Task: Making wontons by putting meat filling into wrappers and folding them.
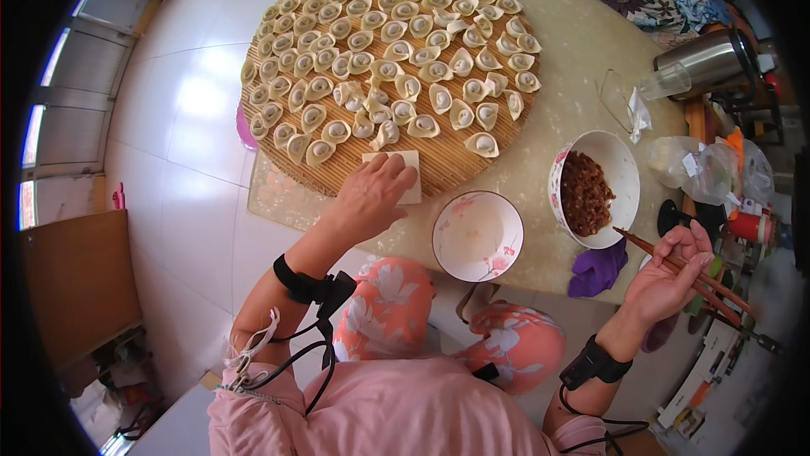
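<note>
My left hand (372, 198) rests with curled fingers over square dough wrappers (412, 193) at the near edge of a round slatted mat (446, 166). Whether the fingers pinch a wrapper is hidden. Folded, filled dumplings (423, 126) like wontons cover most of the mat, several touching each other. On the right, my right hand (676, 272) holds a pair of wooden chopsticks (640, 243). Their tips are by the rim of a deep white bowl (623, 168) with minced meat filling (585, 193) in it. Nothing is visible between the tips.
Between my hands, a flowered bowl (479, 203) of cloudy liquid sits near the table's (557, 89) front edge. A purple cloth (597, 269) hangs over that edge. Farther right are eyeglasses (614, 98), a clear cup (666, 81), a steel kettle (705, 64) and plastic bags (709, 168).
</note>
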A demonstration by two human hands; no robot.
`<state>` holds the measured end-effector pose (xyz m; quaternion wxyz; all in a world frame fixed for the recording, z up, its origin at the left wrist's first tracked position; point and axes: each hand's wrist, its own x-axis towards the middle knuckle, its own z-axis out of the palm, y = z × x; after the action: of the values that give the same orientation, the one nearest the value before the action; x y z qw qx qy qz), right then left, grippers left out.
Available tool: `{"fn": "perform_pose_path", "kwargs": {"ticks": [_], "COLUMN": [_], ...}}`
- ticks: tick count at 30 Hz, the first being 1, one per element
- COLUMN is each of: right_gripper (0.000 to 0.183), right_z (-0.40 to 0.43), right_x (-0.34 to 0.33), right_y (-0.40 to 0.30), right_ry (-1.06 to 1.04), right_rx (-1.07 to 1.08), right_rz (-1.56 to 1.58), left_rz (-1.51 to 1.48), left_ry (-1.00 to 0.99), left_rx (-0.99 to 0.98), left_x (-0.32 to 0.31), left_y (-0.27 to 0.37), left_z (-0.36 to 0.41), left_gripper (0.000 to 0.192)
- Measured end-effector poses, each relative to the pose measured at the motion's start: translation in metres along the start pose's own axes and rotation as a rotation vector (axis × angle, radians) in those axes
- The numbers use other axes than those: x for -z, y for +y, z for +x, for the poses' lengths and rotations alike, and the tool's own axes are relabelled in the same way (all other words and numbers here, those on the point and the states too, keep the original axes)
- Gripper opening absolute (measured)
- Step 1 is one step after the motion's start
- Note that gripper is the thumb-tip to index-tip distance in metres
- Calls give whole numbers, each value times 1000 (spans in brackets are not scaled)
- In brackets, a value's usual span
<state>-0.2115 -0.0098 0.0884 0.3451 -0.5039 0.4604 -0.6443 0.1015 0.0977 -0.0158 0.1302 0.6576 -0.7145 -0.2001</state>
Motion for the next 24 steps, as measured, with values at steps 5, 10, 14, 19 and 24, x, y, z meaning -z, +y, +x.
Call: {"fn": "perform_pose_path", "kwargs": {"ticks": [5,10,14,19,24], "right_gripper": [42,42,41,39,39], "right_z": [0,-4,-4,-4,-5], "right_x": [4,2,3,1,2], "right_y": [-3,-4,-4,-5,-5], "right_ry": [-25,-4,-18,5,-26], "right_rx": [12,1,5,-13,-4], "right_rz": [-8,-31,-24,-27,-27], "left_rz": [-29,-97,-159,-194,-87], "left_ry": [-29,-64,-100,-112,-38], "left_rx": [36,30,40,-5,-7], "left_x": [0,3,7,9,1], "left_y": [-4,-10,-14,-14,-10], "left_z": [5,5,6,6,6], "left_gripper": [39,34,32,36,34]}}
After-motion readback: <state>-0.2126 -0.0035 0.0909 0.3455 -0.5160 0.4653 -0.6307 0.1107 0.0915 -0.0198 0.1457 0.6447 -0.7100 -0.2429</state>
